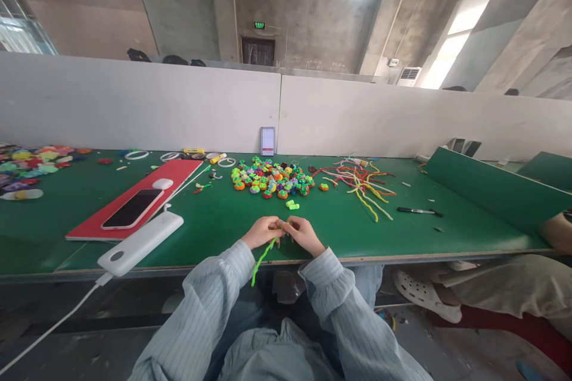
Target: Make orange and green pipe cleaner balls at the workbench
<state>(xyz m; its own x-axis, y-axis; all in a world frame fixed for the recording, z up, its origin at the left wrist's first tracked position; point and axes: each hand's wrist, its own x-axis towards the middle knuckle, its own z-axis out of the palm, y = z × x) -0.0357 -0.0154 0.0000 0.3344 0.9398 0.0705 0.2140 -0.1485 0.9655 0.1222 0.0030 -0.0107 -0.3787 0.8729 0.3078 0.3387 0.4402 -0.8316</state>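
Note:
At the table's front edge my left hand and my right hand meet, fingertips pinched together. Between them is a bright green pipe cleaner, whose free end hangs below my left hand past the table edge. The part inside my fingers is hidden. Just beyond my hands lie a few short light-green coiled pieces. Farther back is a heap of small, colourful pipe-cleaner pieces with green tops. One orange-and-green piece sits apart at the heap's right.
Loose red, yellow and white pipe cleaners spread to the right, near a black marker. On the left, a phone rests on a red folder beside a white power bank. A phone leans on the partition. Another person's arm shows far right.

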